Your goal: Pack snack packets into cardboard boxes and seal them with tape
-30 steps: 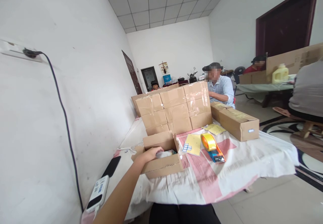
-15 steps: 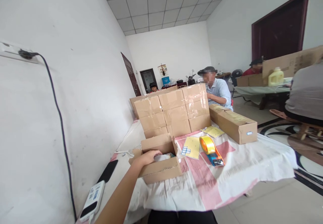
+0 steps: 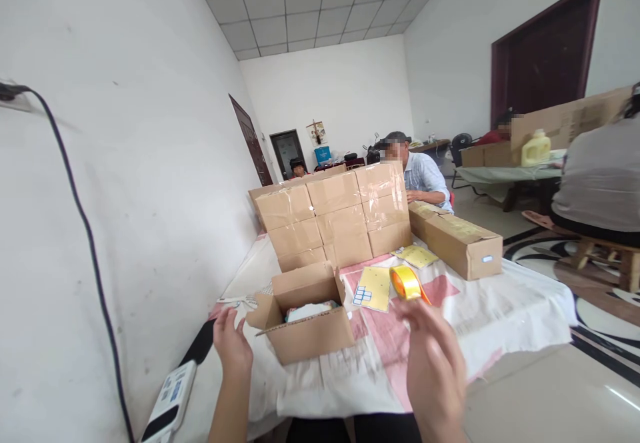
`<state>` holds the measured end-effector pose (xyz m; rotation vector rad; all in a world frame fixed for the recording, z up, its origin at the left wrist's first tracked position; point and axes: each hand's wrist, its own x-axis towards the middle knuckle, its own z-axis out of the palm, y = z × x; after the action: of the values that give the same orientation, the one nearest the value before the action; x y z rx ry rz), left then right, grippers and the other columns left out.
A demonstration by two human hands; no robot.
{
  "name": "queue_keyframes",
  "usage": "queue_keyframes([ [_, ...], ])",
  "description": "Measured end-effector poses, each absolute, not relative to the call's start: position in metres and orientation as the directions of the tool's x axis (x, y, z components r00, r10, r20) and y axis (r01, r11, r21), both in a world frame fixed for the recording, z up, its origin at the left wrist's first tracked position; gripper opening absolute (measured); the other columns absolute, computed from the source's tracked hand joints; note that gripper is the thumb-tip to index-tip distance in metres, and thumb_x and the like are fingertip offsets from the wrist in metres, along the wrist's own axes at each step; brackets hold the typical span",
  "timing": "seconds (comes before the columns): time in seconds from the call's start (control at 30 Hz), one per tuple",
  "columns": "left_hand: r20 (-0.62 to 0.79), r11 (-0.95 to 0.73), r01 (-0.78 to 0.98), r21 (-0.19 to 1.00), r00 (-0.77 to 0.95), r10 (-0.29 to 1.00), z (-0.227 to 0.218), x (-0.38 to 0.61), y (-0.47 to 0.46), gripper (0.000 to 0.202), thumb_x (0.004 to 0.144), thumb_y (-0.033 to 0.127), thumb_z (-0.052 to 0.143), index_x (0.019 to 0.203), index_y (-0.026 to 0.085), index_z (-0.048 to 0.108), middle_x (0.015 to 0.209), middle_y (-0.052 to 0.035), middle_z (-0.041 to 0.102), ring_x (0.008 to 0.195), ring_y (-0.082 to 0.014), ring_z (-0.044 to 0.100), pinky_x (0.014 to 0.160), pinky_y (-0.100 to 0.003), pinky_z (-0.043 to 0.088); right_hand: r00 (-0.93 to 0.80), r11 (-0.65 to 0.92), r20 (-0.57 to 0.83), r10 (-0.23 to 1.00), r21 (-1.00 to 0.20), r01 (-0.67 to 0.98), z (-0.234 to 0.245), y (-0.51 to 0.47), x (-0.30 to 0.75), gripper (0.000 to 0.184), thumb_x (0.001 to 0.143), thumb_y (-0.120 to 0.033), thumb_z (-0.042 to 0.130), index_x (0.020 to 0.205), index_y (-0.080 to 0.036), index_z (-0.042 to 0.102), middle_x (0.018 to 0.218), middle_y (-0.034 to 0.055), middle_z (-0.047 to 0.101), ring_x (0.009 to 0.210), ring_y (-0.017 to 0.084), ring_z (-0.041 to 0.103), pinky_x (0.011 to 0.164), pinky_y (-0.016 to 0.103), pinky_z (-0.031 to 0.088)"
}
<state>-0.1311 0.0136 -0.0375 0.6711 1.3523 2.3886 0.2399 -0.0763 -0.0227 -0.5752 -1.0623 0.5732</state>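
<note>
An open cardboard box [image 3: 313, 336] stands on the table with its flaps up, and a white item [image 3: 307, 312] with coloured edges lies inside. Just left of the box, my left hand [image 3: 233, 342] is raised with fingers apart, holding nothing. My right hand [image 3: 436, 356], a little blurred, is in front of the tape dispenser with its yellow roll [image 3: 406, 282]. Its fingers are loosely bent and apart, with nothing seen in them; they hide most of the dispenser's body. Beside the roll lies a yellow sheet [image 3: 374, 290] with blue-edged labels.
Taped cardboard boxes [image 3: 337, 216] are stacked behind the open box. A long carton [image 3: 457, 243] lies to the right, near another yellow sheet [image 3: 416, 256]. At left are a white device [image 3: 170, 396] and a black phone-like slab [image 3: 199, 343]. A person [image 3: 425, 175] sits across the table.
My left hand has come out of the box and moved left, leaving the white item inside. My right hand has entered the view from below, near the tape dispenser. The view has shifted slightly.
</note>
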Motion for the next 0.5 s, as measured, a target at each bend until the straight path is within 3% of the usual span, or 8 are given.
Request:
queue_keyframes([
  [0.07, 0.208, -0.494, -0.1, 0.863, -0.823, 0.528, -0.055, -0.123, 0.012, 0.037, 0.076, 0.05, 0.065, 0.099, 0.022, 0.061, 0.103, -0.0019, 0.067, 0.1, -0.0173, 0.064, 0.08, -0.029, 0.053, 0.368, 0.617, 0.52, 0.771, -0.753, -0.229, -0.028, -0.04, 0.24, 0.045, 0.096, -0.047, 0.05, 0.136, -0.03, 0.06, 0.129, 0.0121, 0.065, 0.125, 0.034, 0.057, 0.106, 0.056, 0.044],
  [0.17, 0.183, -0.457, -0.205, 0.866, -0.72, 0.67, -0.072, -0.105, 0.013, 0.049, 0.079, 0.064, 0.058, 0.097, 0.02, 0.069, 0.1, -0.0064, 0.072, 0.098, -0.022, 0.067, 0.084, -0.035, 0.055, 0.226, 0.451, 0.401, 0.888, -0.858, -0.248, -0.045, 0.001, 0.233, 0.054, 0.094, -0.055, 0.053, 0.14, -0.028, 0.057, 0.134, 0.0104, 0.065, 0.135, 0.031, 0.05, 0.117, 0.051, 0.034],
  [0.3, 0.238, -0.458, -0.269, 0.848, -0.579, 0.78, -0.089, -0.095, 0.016, 0.065, 0.078, 0.08, 0.053, 0.096, 0.021, 0.074, 0.126, -0.0106, 0.069, 0.125, -0.0299, 0.059, 0.108, -0.047, 0.046, 0.093, 0.306, 0.292, 0.952, -0.927, -0.218, -0.053, 0.04, 0.218, 0.056, 0.091, -0.062, 0.051, 0.133, -0.027, 0.063, 0.135, 0.0083, 0.065, 0.138, 0.029, 0.048, 0.119, 0.049, 0.031],
  [0.4, 0.354, -0.515, -0.161, 0.842, -0.555, 0.752, -0.102, -0.102, 0.022, 0.08, 0.063, 0.091, 0.056, 0.095, 0.02, 0.075, 0.135, -0.014, 0.064, 0.134, -0.0374, 0.051, 0.114, -0.054, 0.04, -0.007, 0.269, 0.272, 0.962, -0.955, -0.125, -0.043, 0.071, 0.205, 0.047, 0.085, -0.052, 0.057, 0.118, -0.023, 0.071, 0.12, 0.0101, 0.072, 0.123, 0.031, 0.059, 0.113, 0.05, 0.038],
  [0.5, 0.507, -0.583, 0.027, 0.812, -0.528, 0.682, -0.111, -0.112, 0.026, 0.093, 0.044, 0.097, 0.061, 0.092, 0.018, 0.076, 0.129, -0.0183, 0.066, 0.131, -0.0424, 0.053, 0.113, -0.058, 0.04, -0.09, 0.283, 0.286, 0.954, -0.958, -0.04, -0.039, 0.096, 0.19, 0.039, 0.074, -0.039, 0.063, 0.105, -0.019, 0.074, 0.102, 0.01, 0.075, 0.104, 0.031, 0.067, 0.103, 0.05, 0.046],
])
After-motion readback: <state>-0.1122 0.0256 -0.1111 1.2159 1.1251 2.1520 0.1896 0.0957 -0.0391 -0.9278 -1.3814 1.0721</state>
